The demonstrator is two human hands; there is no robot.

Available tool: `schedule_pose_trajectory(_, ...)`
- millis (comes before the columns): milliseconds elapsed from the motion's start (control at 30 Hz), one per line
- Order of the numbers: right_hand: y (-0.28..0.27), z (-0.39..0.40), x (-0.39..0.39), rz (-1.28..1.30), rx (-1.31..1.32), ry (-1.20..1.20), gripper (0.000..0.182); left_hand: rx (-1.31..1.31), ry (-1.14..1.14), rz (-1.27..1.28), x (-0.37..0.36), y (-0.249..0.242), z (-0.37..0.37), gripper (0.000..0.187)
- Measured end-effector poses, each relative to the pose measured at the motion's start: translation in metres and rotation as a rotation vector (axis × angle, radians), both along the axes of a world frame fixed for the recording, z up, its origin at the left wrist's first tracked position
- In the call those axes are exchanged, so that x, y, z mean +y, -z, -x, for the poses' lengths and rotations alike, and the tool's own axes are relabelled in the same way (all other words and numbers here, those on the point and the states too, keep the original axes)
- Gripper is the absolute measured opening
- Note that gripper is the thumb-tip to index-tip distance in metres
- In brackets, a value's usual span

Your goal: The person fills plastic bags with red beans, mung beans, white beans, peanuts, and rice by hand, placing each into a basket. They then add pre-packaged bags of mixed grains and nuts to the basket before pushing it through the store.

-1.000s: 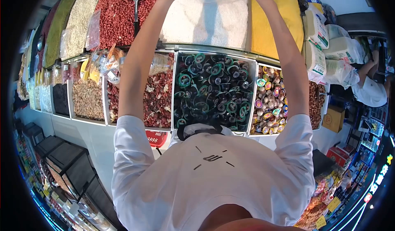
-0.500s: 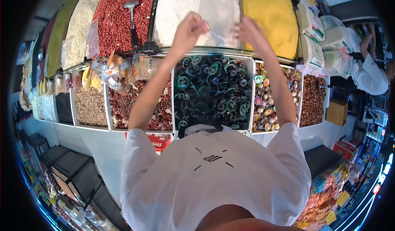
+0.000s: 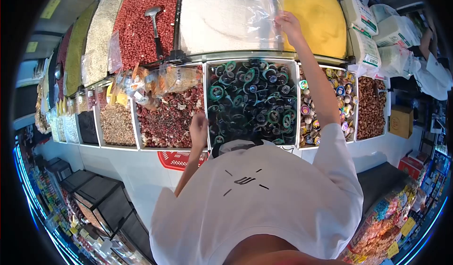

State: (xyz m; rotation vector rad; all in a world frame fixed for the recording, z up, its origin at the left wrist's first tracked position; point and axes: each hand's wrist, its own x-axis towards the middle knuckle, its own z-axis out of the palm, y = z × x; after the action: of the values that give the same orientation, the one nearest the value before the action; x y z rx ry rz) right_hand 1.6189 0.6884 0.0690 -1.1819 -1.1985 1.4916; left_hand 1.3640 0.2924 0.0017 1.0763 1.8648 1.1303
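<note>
My right hand pinches the edge of a clear plastic bag, which spreads over the bin of white grains and reaches the border of the yellow grain bin. Lower down, my left hand is drawn back near my chest, at the right edge of a bin of dark red dried goods. Its fingers are curled together; what they hold, if anything, is hidden. Between my arms lies a bin of dark cups with green rims.
A metal scoop rests on the red peanuts. Packaged snacks hang over the lower left bins. White sacks stand at right, near another person. A red basket sits below the bins.
My left hand has left the area by the bag and dropped toward my chest. My right hand has moved slightly up, and the bag is spread out beside it.
</note>
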Motion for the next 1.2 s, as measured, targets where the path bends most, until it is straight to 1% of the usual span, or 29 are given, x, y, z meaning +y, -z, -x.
schedule_pose_trajectory(33, 0.02, 0.002, 0.015, -0.001, 0.011, -0.015, 0.038, -0.034, -0.067, 0.063, -0.031, 0.012, 0.007, 0.01)
schedule_pose_trajectory(67, 0.05, -0.002, 0.029, -0.15, -0.366, -0.012, 0.044, -0.07, -0.141, 0.128, -0.064, 0.02, 0.01, 0.01)
schedule_pose_trajectory(100, 0.066, 0.0, 0.037, -0.311, -0.739, -0.011, 0.051, 0.019, -0.173, 0.193, -0.092, 0.019, 0.01, 0.012)
schedule_pose_trajectory(133, 0.059, 0.006, 0.028, -0.323, -0.723, -0.039, 0.051, 0.104, -0.211, 0.258, -0.12, 0.02, 0.008, 0.014)
schedule_pose_trajectory(200, 0.036, 0.005, -0.008, -0.703, -0.9, 0.088, 0.061, 0.088, -0.152, 0.175, -0.192, 0.076, 0.002, 0.014)
schedule_pose_trajectory(233, 0.045, -0.002, -0.014, -0.77, -0.917, 0.068, 0.059, 0.078, -0.194, 0.186, -0.218, 0.086, -0.013, 0.014)
schedule_pose_trajectory(267, 0.058, -0.009, -0.021, -0.837, -0.93, 0.035, 0.058, 0.053, -0.214, 0.203, -0.223, 0.1, -0.026, 0.015)
schedule_pose_trajectory(333, 0.058, -0.018, -0.066, -0.494, -0.592, -0.122, 0.052, -0.004, -0.282, 0.264, -0.248, 0.12, -0.059, 0.016)
schedule_pose_trajectory(400, 0.049, -0.033, -0.117, -0.315, -0.451, -0.371, 0.043, -0.061, -0.362, 0.339, -0.276, 0.139, -0.088, 0.017)
schedule_pose_trajectory(467, 0.067, -0.051, -0.156, -0.114, -0.338, -0.559, 0.035, -0.114, -0.425, 0.392, -0.294, 0.163, -0.102, 0.019)
schedule_pose_trajectory(567, 0.059, -0.06, -0.223, 0.078, -0.376, -0.667, 0.03, -0.183, -0.451, 0.418, -0.304, 0.204, -0.104, 0.021)
schedule_pose_trajectory(633, 0.07, -0.064, -0.254, 0.088, -0.37, -0.773, 0.029, -0.216, -0.42, 0.411, -0.308, 0.223, -0.104, 0.022)
schedule_pose_trajectory(700, 0.073, -0.06, -0.281, 0.118, -0.361, -0.859, 0.028, -0.253, -0.385, 0.397, -0.328, 0.24, -0.119, 0.024)
schedule_pose_trajectory(733, 0.073, -0.057, -0.294, 0.134, -0.358, -0.899, 0.028, -0.256, -0.4, 0.396, -0.324, 0.223, -0.126, 0.024)
schedule_pose_trajectory(800, 0.072, -0.048, -0.316, 0.127, -0.313, -0.984, 0.027, -0.182, -0.455, 0.487, -0.299, 0.147, -0.133, 0.027)
schedule_pose_trajectory(833, 0.075, -0.043, -0.327, 0.096, -0.314, -1.039, 0.027, 0.092, -0.483, 0.378, -0.29, 0.127, -0.144, 0.026)
schedule_pose_trajectory(867, 0.078, -0.035, -0.336, 0.061, -0.312, -1.094, 0.027, 0.167, -0.442, 0.354, -0.278, 0.105, -0.146, 0.022)
schedule_pose_trajectory(933, 0.078, -0.019, -0.363, 0.021, -0.289, -1.176, 0.026, 0.195, -0.401, 0.344, -0.265, 0.091, -0.139, 0.023)
schedule_pose_trajectory(967, 0.073, -0.009, -0.376, 0.023, -0.289, -1.246, 0.026, 0.247, -0.408, 0.314, -0.262, 0.09, -0.134, 0.022)
schedule_pose_trajectory(1000, 0.067, 0.0, -0.395, 0.06, -0.34, -1.253, 0.025, 0.217, -0.459, 0.257, -0.256, 0.084, -0.131, 0.021)
schedule_pose_trajectory(1033, 0.068, 0.007, -0.41, -0.062, -0.304, -1.281, 0.023, 0.213, -0.462, 0.23, -0.253, 0.084, -0.131, 0.021)
schedule_pose_trajectory(1067, 0.073, 0.011, -0.425, -0.086, -0.309, -1.329, 0.02, 0.205, -0.45, 0.185, -0.248, 0.085, -0.128, 0.021)
schedule_pose_trajectory(1100, 0.092, 0.015, -0.44, -0.254, -0.289, -1.339, 0.021, 0.287, -0.4, 0.207, -0.247, 0.095, -0.128, 0.02)
schedule_pose_trajectory(1133, 0.095, 0.017, -0.451, -0.202, -0.336, -1.379, 0.023, 0.277, -0.347, 0.254, -0.243, 0.093, -0.128, 0.02)
schedule_pose_trajectory(1200, 0.089, 0.024, -0.469, -0.345, -0.539, -1.445, 0.027, 0.147, -0.353, 0.204, -0.237, 0.085, -0.131, 0.017)
